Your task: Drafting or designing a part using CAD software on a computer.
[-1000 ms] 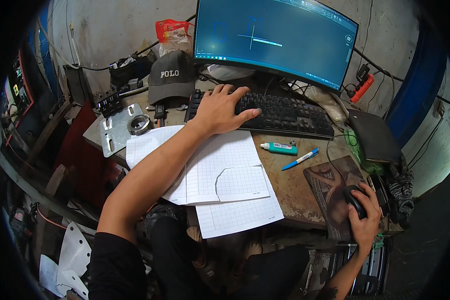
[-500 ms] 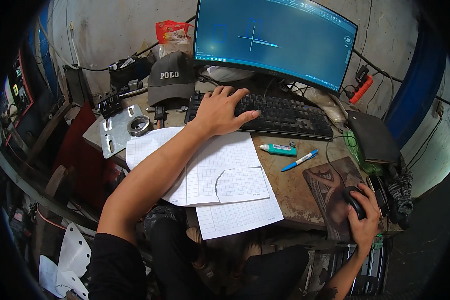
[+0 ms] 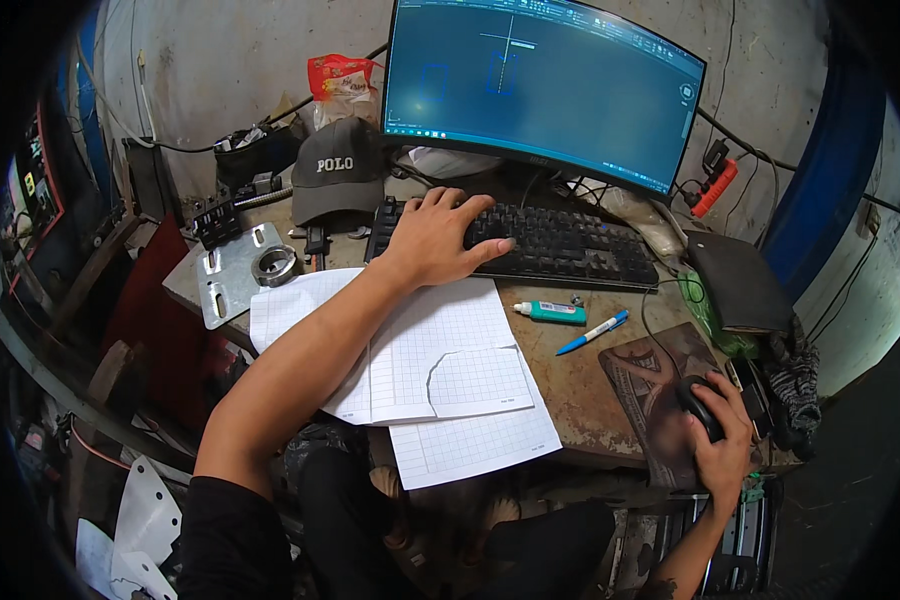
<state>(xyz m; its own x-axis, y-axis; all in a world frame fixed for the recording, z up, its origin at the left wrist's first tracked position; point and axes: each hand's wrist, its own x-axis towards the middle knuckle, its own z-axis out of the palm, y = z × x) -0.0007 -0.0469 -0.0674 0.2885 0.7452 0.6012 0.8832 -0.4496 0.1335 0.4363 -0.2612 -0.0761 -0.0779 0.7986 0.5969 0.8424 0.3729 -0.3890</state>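
Observation:
My left hand (image 3: 436,243) rests on the left part of a black keyboard (image 3: 570,247), fingers spread over the keys and thumb reaching right. Its forearm crosses above grid-ruled paper sheets (image 3: 460,325), one with a torn edge. At the right, my right hand (image 3: 727,442) is curled over a black computer mouse (image 3: 701,411) on a dark patterned mouse pad (image 3: 638,400). Behind the keyboard, a curved monitor (image 3: 560,95) displays a drawing window with blue outlines and a crosshair.
A green correction pen (image 3: 554,313) and a blue-and-white pen (image 3: 592,333) lie right of the paper. To the left are a grey cap (image 3: 338,180), a metal ring (image 3: 275,265) and a slotted plate (image 3: 218,285). A dark folder-like item (image 3: 745,280) sits at the right edge.
On the monitor, the crosshair has moved upward and the blue outline near it looks different. Both hands keep their places on keyboard and mouse; the whole view has shifted slightly.

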